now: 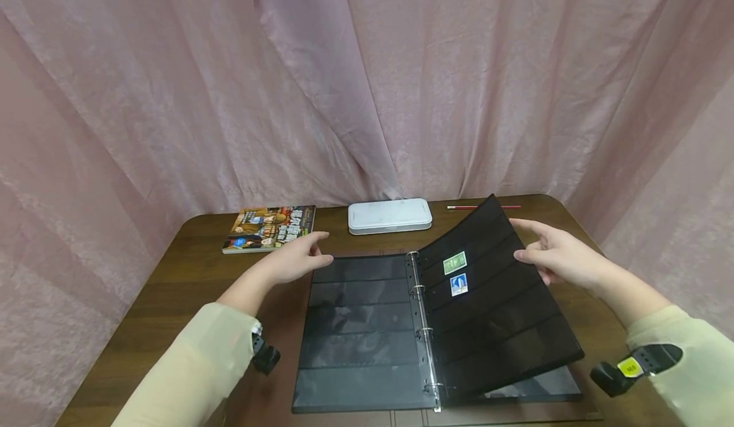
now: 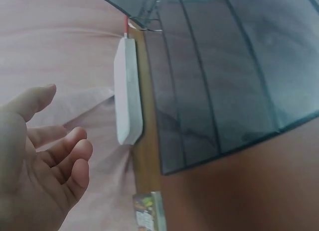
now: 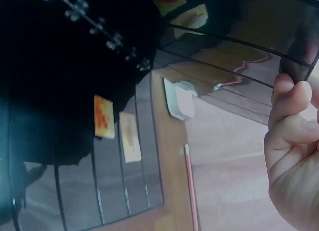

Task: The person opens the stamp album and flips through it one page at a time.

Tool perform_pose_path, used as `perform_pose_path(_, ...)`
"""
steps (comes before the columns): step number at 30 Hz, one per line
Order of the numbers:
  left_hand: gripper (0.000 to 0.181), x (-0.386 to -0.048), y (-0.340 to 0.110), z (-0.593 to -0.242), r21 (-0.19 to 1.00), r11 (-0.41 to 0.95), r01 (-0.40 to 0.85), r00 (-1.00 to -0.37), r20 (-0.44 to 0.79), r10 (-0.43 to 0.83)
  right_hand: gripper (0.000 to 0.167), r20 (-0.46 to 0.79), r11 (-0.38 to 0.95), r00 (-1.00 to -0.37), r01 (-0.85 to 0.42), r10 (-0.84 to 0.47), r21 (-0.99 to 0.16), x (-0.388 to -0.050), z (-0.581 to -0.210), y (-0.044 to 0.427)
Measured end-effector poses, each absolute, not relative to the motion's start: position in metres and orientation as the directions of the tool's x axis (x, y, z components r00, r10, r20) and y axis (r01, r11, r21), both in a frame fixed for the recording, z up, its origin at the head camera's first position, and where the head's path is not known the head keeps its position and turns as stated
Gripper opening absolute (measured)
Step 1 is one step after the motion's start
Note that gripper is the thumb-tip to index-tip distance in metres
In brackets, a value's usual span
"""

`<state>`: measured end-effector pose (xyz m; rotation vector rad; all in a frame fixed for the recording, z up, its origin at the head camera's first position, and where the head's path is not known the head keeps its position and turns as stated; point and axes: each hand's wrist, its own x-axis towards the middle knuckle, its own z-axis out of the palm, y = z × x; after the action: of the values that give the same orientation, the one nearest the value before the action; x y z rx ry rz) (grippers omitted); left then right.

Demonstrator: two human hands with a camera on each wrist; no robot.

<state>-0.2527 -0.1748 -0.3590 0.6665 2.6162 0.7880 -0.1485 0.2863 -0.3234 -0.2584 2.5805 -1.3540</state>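
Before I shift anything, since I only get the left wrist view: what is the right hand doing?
Observer: The right hand holds a raised black page with strip pockets by its outer edge.
Operator: Is anything on the side of it that faces the head camera?
Observer: Yes, two small rectangular stamps: a green one above a blue one.
Operator: And beneath that page?
Observer: The right wrist view shows a dark lower page with strip pockets, bearing an orange-red stamp-like rectangle and a pale yellow one; their prints are too blurred to make out.
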Motion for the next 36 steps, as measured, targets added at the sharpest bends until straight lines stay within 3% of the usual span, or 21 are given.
perform_pose_path(24,0.067,-0.256,-0.149,-0.321,0.664,0.671,0.329,-0.82,-0.15,0.552,0.072,-0.073,0.407,-0.943,-0.07,-0.324,-0.911,-0.161,-0.302,0.236)
perform_pose_path(36,0.069,-0.253,-0.133,-0.308,0.701,0.624,0.344,-0.802,-0.126,0.583,0.071,-0.073,0.259,-0.927,-0.027,-0.369,-0.965,-0.17,-0.299,0.202)
